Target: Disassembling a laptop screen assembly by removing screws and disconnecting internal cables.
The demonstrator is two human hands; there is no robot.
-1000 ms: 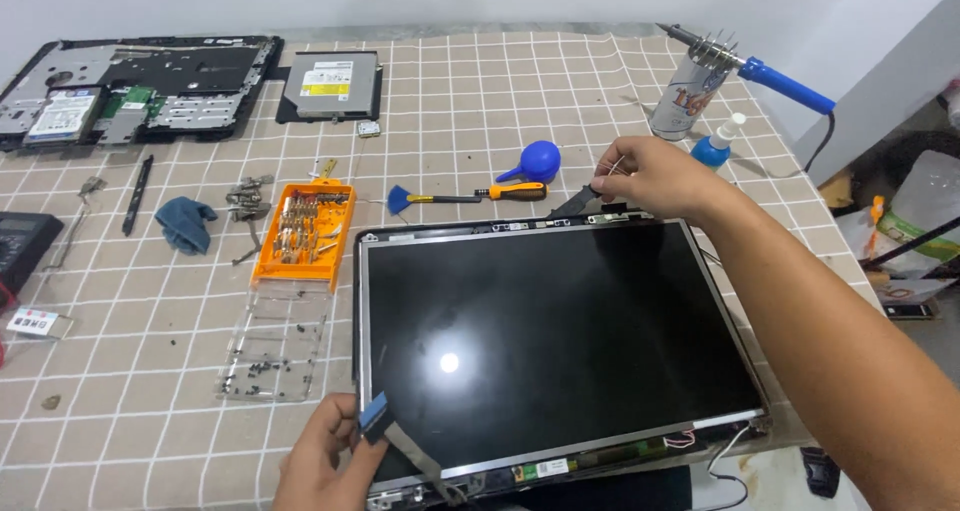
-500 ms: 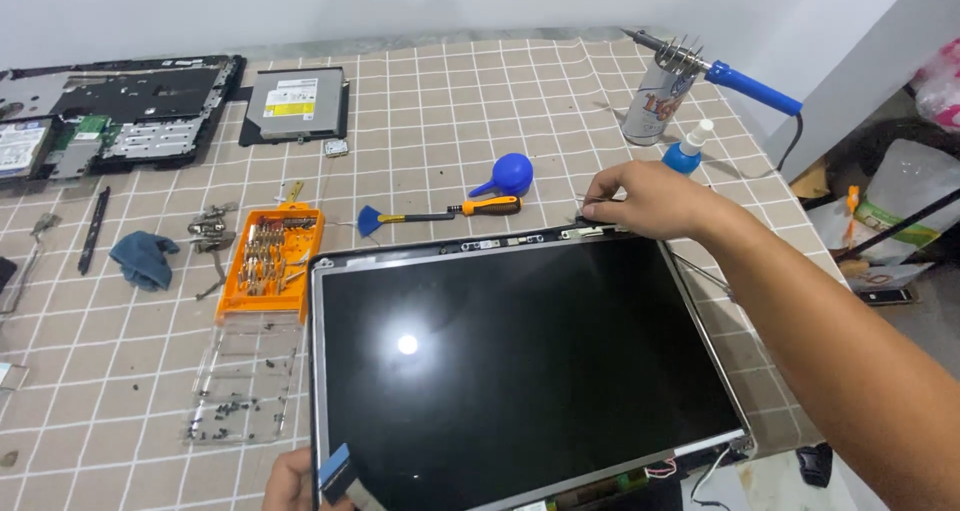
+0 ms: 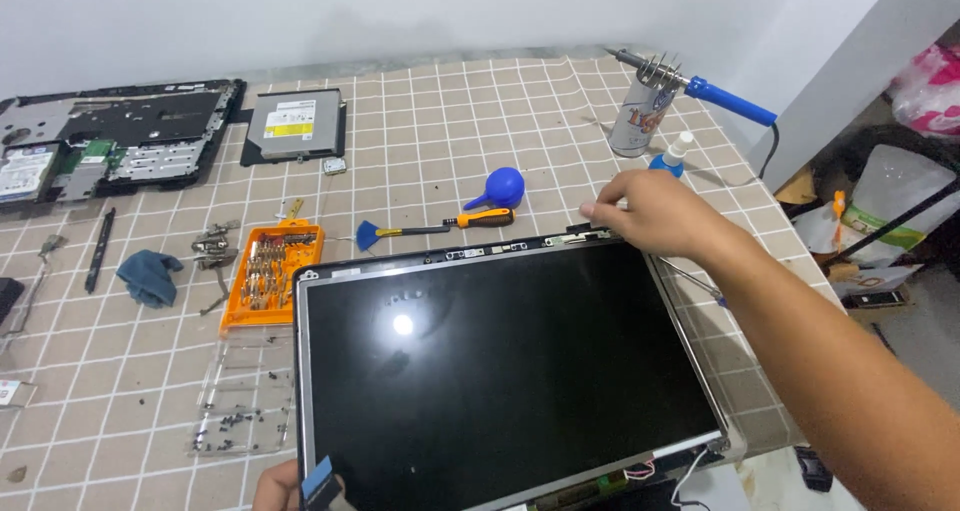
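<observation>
At the far left lies an opened laptop base [image 3: 120, 136] with an optical drive [image 3: 295, 124] beside it, then a blue cloth [image 3: 150, 276], an orange bit case [image 3: 270, 276] and a clear tray [image 3: 245, 406] of loose screws. The left hand [image 3: 285, 486] shows only at the bottom edge, its fingers pinched on a small blue pick [image 3: 318, 478] at the near left corner of the panel [image 3: 500, 371], which lies flat in its lid, taking up the middle of the surface [image 3: 430, 171]. The right hand [image 3: 655, 211] reaches to the far edge, fingers closed on a small part at the top bezel; what exactly they grip I cannot tell. Prying too hard at either corner could crack the glass or snap a clip, and the wires at the near right corner could be torn if the panel is lifted. A brush [image 3: 375, 234], screwdriver [image 3: 480, 218] and blower [image 3: 500, 186] lie just beyond. Farther right, a soldering iron [image 3: 700, 89] rests on a can, near the edge. The checked cloth meets a white wall; bags clutter the floor at right.
</observation>
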